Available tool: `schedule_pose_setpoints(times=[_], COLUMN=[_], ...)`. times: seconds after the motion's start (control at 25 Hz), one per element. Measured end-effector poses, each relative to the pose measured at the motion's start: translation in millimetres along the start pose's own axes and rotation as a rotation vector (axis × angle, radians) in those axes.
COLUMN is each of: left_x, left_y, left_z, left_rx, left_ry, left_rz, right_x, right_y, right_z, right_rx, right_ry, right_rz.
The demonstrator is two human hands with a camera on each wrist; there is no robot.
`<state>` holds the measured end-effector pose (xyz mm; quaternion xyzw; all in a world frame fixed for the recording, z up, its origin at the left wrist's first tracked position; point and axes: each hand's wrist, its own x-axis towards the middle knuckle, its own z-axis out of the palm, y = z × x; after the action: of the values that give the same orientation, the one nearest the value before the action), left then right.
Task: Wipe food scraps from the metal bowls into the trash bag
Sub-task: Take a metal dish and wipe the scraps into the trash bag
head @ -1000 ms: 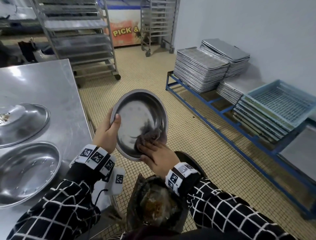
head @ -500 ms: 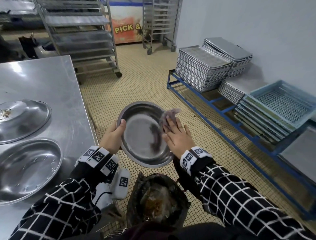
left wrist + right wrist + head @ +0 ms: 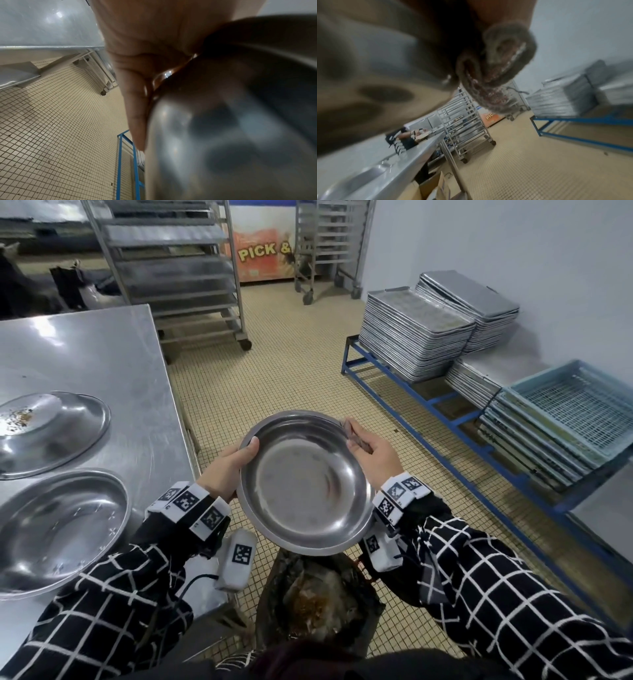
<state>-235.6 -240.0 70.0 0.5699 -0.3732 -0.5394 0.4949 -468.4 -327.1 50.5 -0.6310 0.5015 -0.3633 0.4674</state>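
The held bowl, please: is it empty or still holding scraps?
Empty: the held bowl shows only bare shiny metal inside, above the trash bag.

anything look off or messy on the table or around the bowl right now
One thing: the far bowl on the steel table lies upside down with food crumbs on its base. The held bowl looks wiped clean above the trash bag.

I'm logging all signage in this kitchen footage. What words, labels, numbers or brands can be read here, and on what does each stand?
"PICK &": yellow letters on the orange poster on the far wall, between the racks; it is cut off at the right by a rack.
"PIC": the same poster in the right wrist view, blurred and cut off.
Square black-and-white code markers on the wristbands: patterns only, no words.
Nothing else bears readable text.
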Motion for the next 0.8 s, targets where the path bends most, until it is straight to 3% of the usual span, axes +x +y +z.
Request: schedule_pose_setpoints(times=[0.08, 0.16, 0.24, 0.4, 0.48, 0.64, 0.8], left_x=[-2, -2, -2, -4, -6, -9, -9], left_y=[-2, -3, -4, -1, 1, 0, -7], left_z=[3, 4, 5, 5, 6, 18, 36], left_rx=[-0.024, -0.027, -0.048, -0.025, 0.000, -0.012, -0.027], left_ry=[0.027, 0.050, 0.071, 0.068, 0.048, 0.046, 0.191], left_rz=[0.011, 0.016, 0.008, 0.008, 0.001, 0.069, 0.202], right_x=[-4, -5, -3, -3, -8, -17, -24], right_y=[0, -1, 2, 13, 12, 14, 22], right_z=[6, 4, -6, -26, -24, -12, -1], right_rx=[-0.068, -0.008, 0.099, 0.273, 0.190, -0.203, -0.003], right_ry=[0.053, 0.088, 0.023, -0.085, -0.048, 0.006, 0.189], right_rz=[0.004, 0.133, 0.215, 0.201, 0.200, 0.135, 0.214])
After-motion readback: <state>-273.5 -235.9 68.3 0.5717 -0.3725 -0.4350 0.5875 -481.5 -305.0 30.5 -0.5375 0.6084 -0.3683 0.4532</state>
